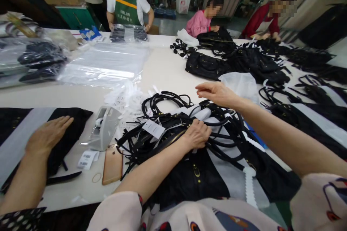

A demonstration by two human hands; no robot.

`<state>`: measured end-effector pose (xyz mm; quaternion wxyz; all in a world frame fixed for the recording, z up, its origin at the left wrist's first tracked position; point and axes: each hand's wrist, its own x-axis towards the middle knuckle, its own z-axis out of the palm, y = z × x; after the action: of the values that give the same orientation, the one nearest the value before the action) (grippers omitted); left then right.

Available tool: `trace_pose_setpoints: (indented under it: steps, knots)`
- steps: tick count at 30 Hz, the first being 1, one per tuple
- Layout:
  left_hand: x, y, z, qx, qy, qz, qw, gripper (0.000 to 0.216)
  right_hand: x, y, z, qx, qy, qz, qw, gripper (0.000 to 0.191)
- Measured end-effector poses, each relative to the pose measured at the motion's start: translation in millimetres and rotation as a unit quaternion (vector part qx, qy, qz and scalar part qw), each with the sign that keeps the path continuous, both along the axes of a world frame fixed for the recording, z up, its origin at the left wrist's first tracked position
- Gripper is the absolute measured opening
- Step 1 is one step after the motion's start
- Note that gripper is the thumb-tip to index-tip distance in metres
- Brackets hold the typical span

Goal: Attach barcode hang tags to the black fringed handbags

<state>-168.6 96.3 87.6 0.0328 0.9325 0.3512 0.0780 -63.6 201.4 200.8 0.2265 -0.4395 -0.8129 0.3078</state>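
Observation:
My left hand [196, 134] is closed round a tangled bundle of black bag straps [165, 115] lying on a black bag [189, 180] in front of me. A white tag [153, 128] hangs from the straps. Hovering just above the far side of the bundle, my right hand [217, 94] has its fingers loosely stretched to the left and holds nothing. A white paper-wrapped piece [195, 110] lies among the straps between both hands.
Another person's hand [47, 135] in a dotted sleeve rests flat on a black bag [70, 130] at the left. A tag gun [104, 128], phone [112, 166], barcode label [86, 159] and plastic bags [105, 63] lie on the table. More black bags [208, 65] are piled at the far right, and three people work opposite.

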Motion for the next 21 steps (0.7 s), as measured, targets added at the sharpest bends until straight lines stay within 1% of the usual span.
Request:
trace_pose_setpoints:
  steps: [2, 4, 6, 7, 9, 12, 13, 15, 17, 19, 20, 21]
  knots:
    - [-5, 10, 1.2, -0.017, -0.013, 0.014, 1.0, 0.03, 25, 2, 4.5, -0.001, 0.007, -0.044, 0.999, 0.024]
    - [-15, 19, 4.0, -0.037, -0.03, 0.038, 0.998, 0.035, 49, 3, 9.3, -0.004, 0.026, -0.086, 0.996, 0.023]
    - [-22, 24, 8.3, -0.054, -0.038, 0.063, 0.996, 0.039, 71, 2, 9.3, -0.003, 0.048, -0.119, 0.992, 0.024]
    - [-23, 25, 10.5, -0.061, -0.036, 0.065, 0.995, 0.042, 81, 1, 6.6, -0.002, 0.058, -0.135, 0.989, 0.025]
    - [-18, 23, 13.5, -0.069, -0.015, 0.037, 0.997, 0.046, 98, -2, -3.0, -0.004, 0.067, -0.169, 0.983, 0.026]
    - [1, 11, 11.9, -0.061, 0.016, -0.025, 0.998, 0.044, 116, -8, -21.1, -0.023, 0.059, -0.203, 0.977, 0.025]
    - [8, 7, 10.4, -0.055, 0.016, -0.035, 0.998, 0.044, 120, -10, -26.1, -0.03, 0.056, -0.208, 0.976, 0.025]
    - [17, 2, 8.2, -0.051, 0.001, -0.028, 0.998, 0.047, 126, -13, -33.5, -0.039, 0.053, -0.213, 0.975, 0.025]
    - [16, 5, 9.7, -0.072, -0.03, 0.01, 0.997, 0.045, 131, -15, -37.5, -0.04, 0.056, -0.218, 0.974, 0.024]
    - [5, 17, 14.9, -0.131, -0.086, 0.077, 0.985, 0.035, 138, -15, -40.2, -0.037, 0.062, -0.224, 0.972, 0.025]
    - [-4, 26, 17.6, -0.17, -0.129, 0.118, 0.97, 0.032, 142, -15, -41.8, -0.033, 0.064, -0.229, 0.971, 0.026]
    - [-15, 36, 19.7, -0.213, -0.181, 0.16, 0.947, 0.03, 146, -14, -44.0, -0.028, 0.067, -0.236, 0.969, 0.027]
